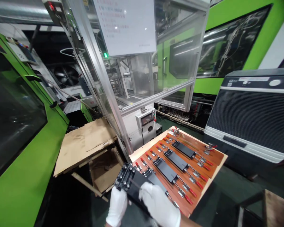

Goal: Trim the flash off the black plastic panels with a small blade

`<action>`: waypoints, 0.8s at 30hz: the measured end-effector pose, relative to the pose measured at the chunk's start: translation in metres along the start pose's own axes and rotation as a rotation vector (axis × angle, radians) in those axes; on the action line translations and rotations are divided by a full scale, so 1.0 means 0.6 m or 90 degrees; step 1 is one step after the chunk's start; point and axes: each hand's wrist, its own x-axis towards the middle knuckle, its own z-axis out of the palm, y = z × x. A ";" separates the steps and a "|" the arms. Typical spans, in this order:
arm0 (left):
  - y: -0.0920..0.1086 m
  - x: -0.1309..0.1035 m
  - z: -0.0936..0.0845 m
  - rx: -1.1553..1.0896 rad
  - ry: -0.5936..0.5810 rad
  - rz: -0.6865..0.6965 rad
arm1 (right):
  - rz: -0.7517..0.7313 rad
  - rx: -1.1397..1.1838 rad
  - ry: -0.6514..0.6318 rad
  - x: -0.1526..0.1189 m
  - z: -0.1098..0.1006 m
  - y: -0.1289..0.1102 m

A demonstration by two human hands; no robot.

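Observation:
My left hand (117,203), in a white glove, grips the near-left edge of a black rectangular panel (135,188). Several round silver fittings sit on a raised bracket at the panel's far end. The panel is held tilted in front of the board's near-left corner. Over its right side is my right hand (157,201), also gloved in white, with its fingers curled in. A thin dark line extends from those fingers across the panel; whether it is a tool cannot be made out. Beside the hands, several similar black panels (165,170) lie on a reddish-brown board (194,189), between red-handled toggle clamps (185,196).
A metal-framed enclosure (113,94) with clear panes rises behind the board. To the left are a cardboard-topped table (82,142) and a green machine (21,176). A grey slatted unit (248,116) stands at right, with a wooden stool (276,208) near the lower right corner.

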 end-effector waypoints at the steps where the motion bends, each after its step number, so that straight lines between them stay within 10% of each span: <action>1: 0.004 0.006 -0.010 0.011 -0.038 0.026 | 0.018 -0.007 0.052 0.002 -0.010 0.002; 7: 0.036 0.037 -0.056 0.202 -0.191 0.288 | 0.175 0.263 -0.106 -0.002 -0.035 0.013; 13: 0.044 -0.047 -0.008 0.075 -0.127 0.117 | 0.159 0.495 -0.080 -0.012 -0.031 -0.003; 24: 0.068 -0.075 -0.023 0.000 -0.026 0.086 | 0.014 0.040 0.034 -0.051 -0.071 -0.039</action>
